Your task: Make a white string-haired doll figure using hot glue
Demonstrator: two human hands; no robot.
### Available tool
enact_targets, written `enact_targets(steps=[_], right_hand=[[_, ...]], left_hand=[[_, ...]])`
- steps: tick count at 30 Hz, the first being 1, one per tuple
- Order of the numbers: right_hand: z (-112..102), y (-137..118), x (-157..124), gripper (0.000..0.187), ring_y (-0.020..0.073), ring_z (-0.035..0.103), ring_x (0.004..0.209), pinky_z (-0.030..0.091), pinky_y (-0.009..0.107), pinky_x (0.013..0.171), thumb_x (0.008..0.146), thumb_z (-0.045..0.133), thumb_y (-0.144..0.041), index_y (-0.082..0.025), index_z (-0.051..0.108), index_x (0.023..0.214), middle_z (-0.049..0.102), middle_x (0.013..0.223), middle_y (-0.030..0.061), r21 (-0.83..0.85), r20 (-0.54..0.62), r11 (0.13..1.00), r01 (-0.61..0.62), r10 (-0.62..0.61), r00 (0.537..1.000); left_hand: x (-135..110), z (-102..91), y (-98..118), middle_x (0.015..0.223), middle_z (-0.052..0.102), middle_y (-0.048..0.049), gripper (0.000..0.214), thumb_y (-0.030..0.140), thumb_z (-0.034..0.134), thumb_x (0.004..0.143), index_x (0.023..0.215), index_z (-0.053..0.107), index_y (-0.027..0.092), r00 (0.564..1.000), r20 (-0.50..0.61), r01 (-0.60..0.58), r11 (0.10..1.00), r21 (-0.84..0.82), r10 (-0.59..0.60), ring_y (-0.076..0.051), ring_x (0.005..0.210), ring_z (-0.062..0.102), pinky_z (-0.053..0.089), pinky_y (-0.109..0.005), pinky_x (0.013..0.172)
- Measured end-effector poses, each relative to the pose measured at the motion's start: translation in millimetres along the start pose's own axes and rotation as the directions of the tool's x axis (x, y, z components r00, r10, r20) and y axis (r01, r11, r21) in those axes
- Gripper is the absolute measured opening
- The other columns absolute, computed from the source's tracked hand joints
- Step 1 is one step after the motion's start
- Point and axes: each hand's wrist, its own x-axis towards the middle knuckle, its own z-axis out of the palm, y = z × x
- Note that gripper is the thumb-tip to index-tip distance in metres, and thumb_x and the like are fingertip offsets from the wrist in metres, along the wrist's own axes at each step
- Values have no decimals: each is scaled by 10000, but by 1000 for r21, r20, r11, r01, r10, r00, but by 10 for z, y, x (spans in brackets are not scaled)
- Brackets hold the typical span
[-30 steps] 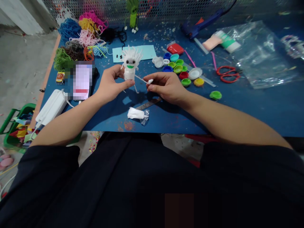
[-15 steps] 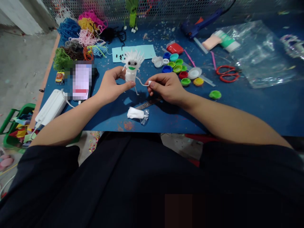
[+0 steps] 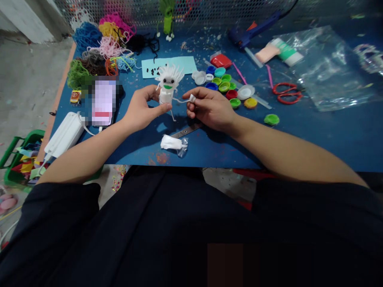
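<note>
A white doll (image 3: 166, 95) with shaggy yarn hair, dark eyes and a green mouth is upright in my left hand (image 3: 143, 107), whose thumb and fingers close round its body. One thin white arm of the doll stretches right to a small white lump of clay (image 3: 192, 98) at its end. My right hand (image 3: 213, 108) pinches that lump between thumb and fingers. A thin leg hangs below the body. On the table under the hands lie a wrapped piece of white clay (image 3: 172, 142) and a flat metal strip (image 3: 186, 131), partly in shadow.
Yarn bundles (image 3: 104, 44), a phone (image 3: 103, 101) and a white power strip (image 3: 64, 134) are on the left. Behind the doll lies a light-blue card (image 3: 187, 65) with black bits. To the right are coloured caps (image 3: 224, 86), red-handled scissors (image 3: 287, 93), a glue gun (image 3: 245, 38) and a plastic bag (image 3: 326, 75).
My right hand has turned slightly, and the white lump has moved a little up and right, showing more of itself. The doll has shifted slightly right in my left hand.
</note>
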Motion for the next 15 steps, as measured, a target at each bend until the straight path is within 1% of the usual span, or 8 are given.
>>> enact_targets(steps=[3, 8, 11, 15], right_hand=[[5, 2, -14, 333, 128, 558, 643, 550, 296, 631, 878, 865, -470, -255, 718, 1087, 563, 758, -14, -20, -14, 1000, 14, -14, 1000], [-14, 14, -21, 277, 121, 561, 596, 533, 289, 580, 908, 842, -454, -265, 714, 1065, 587, 739, -22, -44, -26, 999, 0, -1, 1000], [-38, 20, -13, 359, 128, 613, 611, 551, 293, 581, 877, 883, -511, -269, 715, 1082, 645, 777, -15, -35, -19, 999, 0, 0, 1000], [-51, 10, -13, 492, 134, 675, 627, 554, 285, 568, 805, 939, -607, -252, 721, 1068, 723, 834, 10, -29, -10, 1000, 9, -10, 1000]], left_hand=[[-4, -2, 7, 859, 745, -42, 422, 475, 981, 730, 908, 706, 209, 1000, 6, 2, 1000, 10, -2, -218, 903, 732, 613, -392, 908], [-14, -2, 37, 860, 758, -45, 456, 530, 975, 733, 909, 705, 208, 1000, 11, -1, 1000, 6, 1, -212, 890, 728, 613, -380, 882], [-13, -1, 42, 849, 754, -41, 451, 544, 963, 747, 894, 693, 214, 1000, 12, 0, 1000, -9, 0, -198, 881, 724, 603, -365, 867], [-6, -3, 24, 833, 742, -35, 434, 514, 968, 744, 879, 681, 217, 1000, 7, -3, 1000, -16, 3, -195, 869, 719, 602, -366, 857]])
